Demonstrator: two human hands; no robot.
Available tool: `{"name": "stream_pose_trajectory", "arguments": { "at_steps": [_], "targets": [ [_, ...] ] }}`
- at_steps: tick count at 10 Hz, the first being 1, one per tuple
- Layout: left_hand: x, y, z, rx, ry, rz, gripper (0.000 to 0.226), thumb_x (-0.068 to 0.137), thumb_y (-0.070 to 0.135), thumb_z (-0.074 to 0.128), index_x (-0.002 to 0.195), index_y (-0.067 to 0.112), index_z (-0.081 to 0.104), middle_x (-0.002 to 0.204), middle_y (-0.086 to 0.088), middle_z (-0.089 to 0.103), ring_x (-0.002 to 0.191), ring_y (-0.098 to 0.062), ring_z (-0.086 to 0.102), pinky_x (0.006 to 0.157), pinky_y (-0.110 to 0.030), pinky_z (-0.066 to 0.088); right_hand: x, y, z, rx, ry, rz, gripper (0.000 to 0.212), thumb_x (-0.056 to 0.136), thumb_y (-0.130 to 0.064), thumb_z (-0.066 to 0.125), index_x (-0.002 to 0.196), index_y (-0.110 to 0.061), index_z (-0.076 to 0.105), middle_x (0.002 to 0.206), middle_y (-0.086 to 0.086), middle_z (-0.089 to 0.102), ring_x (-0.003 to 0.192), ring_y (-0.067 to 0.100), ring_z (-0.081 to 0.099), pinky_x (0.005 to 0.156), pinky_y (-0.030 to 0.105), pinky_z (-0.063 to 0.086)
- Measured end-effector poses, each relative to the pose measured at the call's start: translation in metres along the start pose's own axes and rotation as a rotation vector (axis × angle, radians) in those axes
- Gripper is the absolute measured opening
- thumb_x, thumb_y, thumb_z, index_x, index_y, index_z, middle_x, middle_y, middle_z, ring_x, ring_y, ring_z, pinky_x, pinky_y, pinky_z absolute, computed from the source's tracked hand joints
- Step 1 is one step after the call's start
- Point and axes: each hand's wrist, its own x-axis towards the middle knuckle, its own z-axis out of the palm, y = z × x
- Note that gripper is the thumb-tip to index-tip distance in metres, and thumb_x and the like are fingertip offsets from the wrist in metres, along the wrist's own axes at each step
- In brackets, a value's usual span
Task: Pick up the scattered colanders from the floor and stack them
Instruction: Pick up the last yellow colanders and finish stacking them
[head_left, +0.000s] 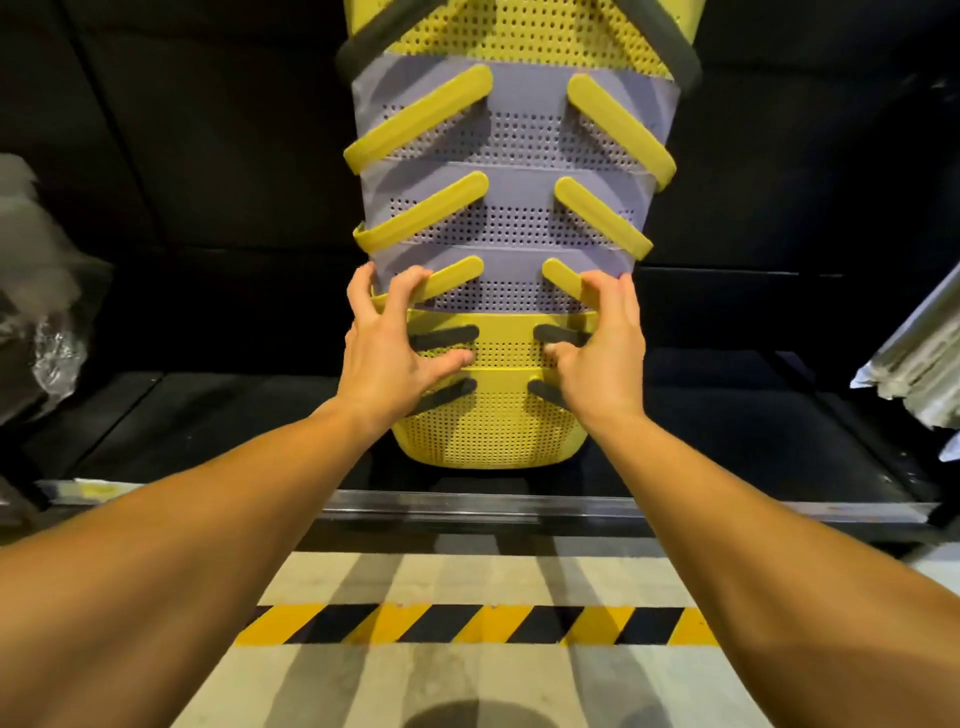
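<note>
Both hands steady a tall nested stack of colanders (506, 249) standing on a dark shelf.

The stack rises from the black shelf (208, 431) behind a metal rail, above a floor edged with hazard tape (478, 623). The left hand (395, 343) and the right hand (597, 348) each clasp a side low on the stack, fingers curled over the yellow handles of the lowest purple colander (509, 296), thumbs pressed on the perforated yellow colander (488, 426) beneath. The pieces look like thin, stiff, light plastic; the perforated walls should give some grip, though the smooth bands may be slippery. Such a tall column probably sways, so holding low and at opposite sides, under the projecting handles, seems the safest purchase.
</note>
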Motion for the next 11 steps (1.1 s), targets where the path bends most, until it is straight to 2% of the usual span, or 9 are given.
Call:
{"name": "stream_pose_trajectory", "arguments": {
  "at_steps": [1,2,3,5,7,8,9,10,11],
  "targets": [
    [-0.001,-0.014,0.007,-0.008,-0.017,0.022,0.088,0.065,0.044,0.091,0.134,0.041,0.037,0.158,-0.007,0.005,0.136,-0.033,0.041,0.112,-0.045,0.040,-0.003,0.013,0.008,-0.017,0.037,-0.002,0.069,0.070,0.007,0.071,0.116,-0.038,0.046,0.152,0.009,0.035,0.126,0.024,0.047,0.098,0.044,0.047],
    [-0.004,-0.022,0.018,-0.010,-0.041,0.016,0.090,0.065,0.037,0.093,0.134,0.039,0.036,0.159,-0.008,-0.001,0.138,-0.033,0.037,0.115,-0.040,0.037,-0.004,0.019,0.017,-0.060,0.046,0.023,0.070,0.070,0.009,0.071,0.116,-0.036,0.044,0.156,0.005,0.029,0.122,0.025,0.050,0.096,0.039,0.048],
    [-0.003,-0.023,0.020,-0.020,-0.059,0.001,0.093,0.065,0.033,0.093,0.136,0.038,0.033,0.160,-0.008,-0.004,0.140,-0.033,0.035,0.116,-0.042,0.036,-0.005,0.017,0.018,-0.087,0.033,0.034,0.069,0.072,0.009,0.071,0.120,-0.034,0.044,0.158,0.005,0.026,0.122,0.026,0.050,0.096,0.036,0.048],
    [-0.003,-0.018,0.007,-0.010,-0.165,-0.037,0.097,0.068,0.031,0.092,0.141,0.043,0.028,0.163,0.000,-0.010,0.142,-0.033,0.035,0.116,-0.048,0.036,-0.004,0.006,0.013,-0.190,-0.030,0.093,0.067,0.080,-0.003,0.074,0.127,-0.035,0.039,0.156,0.002,0.026,0.118,0.030,0.053,0.091,0.049,0.052],
    [-0.019,0.000,-0.002,0.143,-0.197,-0.084,0.109,0.074,0.044,0.085,0.150,0.058,0.007,0.166,0.005,-0.012,0.153,-0.035,0.003,0.114,-0.068,0.024,-0.014,-0.012,-0.010,-0.566,-0.182,0.083,0.084,0.086,-0.028,0.070,0.149,-0.040,0.016,0.163,0.008,0.015,0.126,0.041,0.048,0.088,0.053,0.051],
    [-0.029,0.028,-0.011,0.368,-0.239,0.020,0.101,0.078,0.058,0.074,0.150,0.058,0.004,0.167,0.004,-0.007,0.152,-0.037,-0.001,0.111,-0.075,0.017,-0.017,-0.029,-0.033,-0.718,-0.299,-0.064,0.079,0.088,-0.033,0.062,0.150,-0.031,0.014,0.158,0.008,0.025,0.136,0.041,0.036,0.092,0.058,0.049],
    [-0.036,0.051,-0.030,0.436,-0.291,0.041,0.097,0.079,0.067,0.067,0.151,0.057,0.003,0.168,0.004,-0.003,0.151,-0.040,0.002,0.112,-0.074,0.015,-0.021,-0.051,-0.058,-0.721,-0.393,-0.139,0.067,0.088,-0.037,0.057,0.147,-0.029,0.025,0.154,0.004,0.029,0.139,0.036,0.030,0.094,0.060,0.047],
    [-0.046,0.123,-0.095,0.573,-0.455,-0.069,0.088,0.080,0.074,0.057,0.152,0.053,0.010,0.168,0.006,0.000,0.150,-0.044,0.006,0.112,-0.074,0.013,-0.016,-0.128,-0.126,-0.724,-0.524,-0.141,0.062,0.087,-0.043,0.055,0.143,-0.027,0.035,0.147,0.003,0.039,0.133,0.033,0.036,0.091,0.054,0.049],
    [-0.059,0.185,-0.157,0.640,-0.572,-0.100,0.085,0.082,0.075,0.051,0.153,0.048,0.014,0.168,0.005,0.001,0.150,-0.044,0.007,0.111,-0.075,0.012,-0.012,-0.203,-0.175,-0.706,-0.612,-0.119,0.065,0.086,-0.044,0.056,0.145,-0.026,0.034,0.145,0.006,0.043,0.129,0.034,0.042,0.092,0.052,0.048]
  ]
}}
